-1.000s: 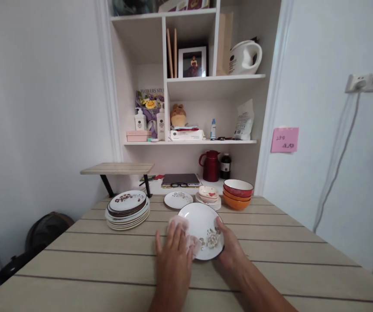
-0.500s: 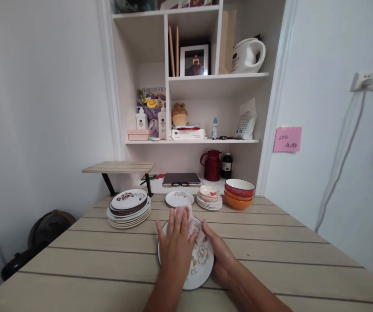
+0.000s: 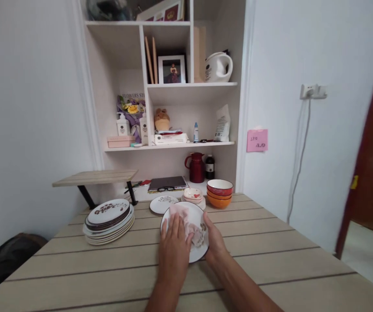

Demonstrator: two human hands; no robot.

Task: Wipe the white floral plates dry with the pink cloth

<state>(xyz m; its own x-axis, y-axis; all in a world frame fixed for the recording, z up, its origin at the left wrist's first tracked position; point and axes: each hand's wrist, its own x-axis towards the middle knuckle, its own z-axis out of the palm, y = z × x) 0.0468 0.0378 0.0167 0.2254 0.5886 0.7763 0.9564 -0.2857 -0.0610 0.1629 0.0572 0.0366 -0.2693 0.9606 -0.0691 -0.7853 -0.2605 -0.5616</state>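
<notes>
A round white plate with a dark rim and a floral pattern is raised at a tilt above the table. My right hand grips its right edge, thumb at the front and the other fingers hidden behind. On the plate's face, my left hand holds a pale pink cloth pressed down, its fingers over the cloth and the thumb to the right. Part of the cloth bunches right of the thumb, over the flower print.
Stacked plates stand at the left by a small raised shelf. Behind the held plate are a flat plate, small dishes and stacked bowls. Further back sit a laptop and a red jug.
The plate has come up off the table and tilted, moving away from me toward the small dishes. My left hand has shifted on it with the cloth. The camera view has turned right.
</notes>
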